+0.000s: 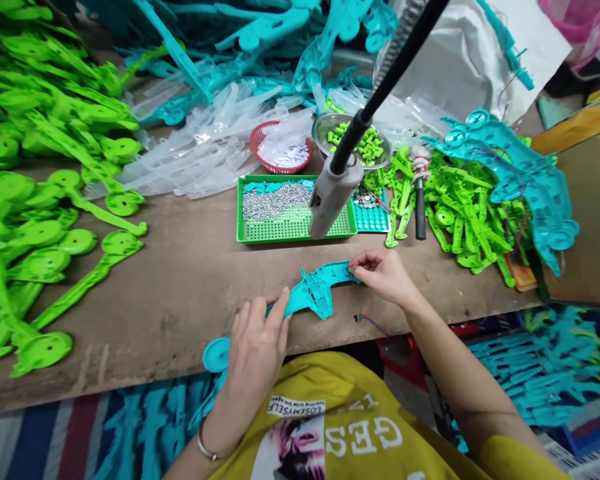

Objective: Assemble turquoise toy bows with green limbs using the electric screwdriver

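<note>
A long blue plastic toy-gun-like shell half lies on the table's front part, its ribbed inside facing up. My left hand rests over its left portion, fingers bent on it and holding it down; the hand hides part of the shell. A round blue end shows left of that hand. At the shell's right tip, my right hand has thumb and forefinger pinched together. Whether a small piece sits between those fingertips is hidden. Below the right hand, a thin wire with a small connector lies on the table.
A green tray of small metal screws stands ahead, under a grey-headed black rod. Behind are a red basket and a metal bowl. Green parts pile left; a black-handled hammer and more green parts lie right.
</note>
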